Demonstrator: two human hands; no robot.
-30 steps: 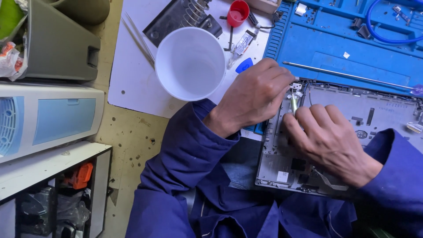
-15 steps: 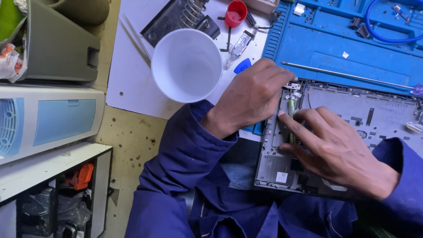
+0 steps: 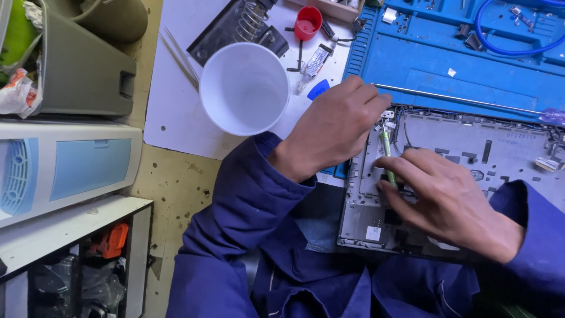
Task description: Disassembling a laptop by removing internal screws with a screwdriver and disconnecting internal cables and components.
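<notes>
An opened grey laptop chassis (image 3: 506,150) lies on my lap and the edge of a blue work mat (image 3: 447,65). My left hand (image 3: 332,126) rests curled on the chassis's upper left corner, fingertips beside a small white part. My right hand (image 3: 450,203) grips a thin green-handled screwdriver (image 3: 386,156) between thumb and fingers, its tip pointing up at that same corner. Both sleeves are dark blue.
A white empty cup (image 3: 244,88) stands on a white sheet left of my hands. Behind it are a soldering iron stand (image 3: 247,23), a red cap (image 3: 308,22) and tweezers (image 3: 179,56). A long screwdriver (image 3: 471,101) lies across the mat. Grey bins sit at left.
My right hand opened out from a fist and slid down-right along the chassis, showing the green screwdriver. My left hand stayed at the corner.
</notes>
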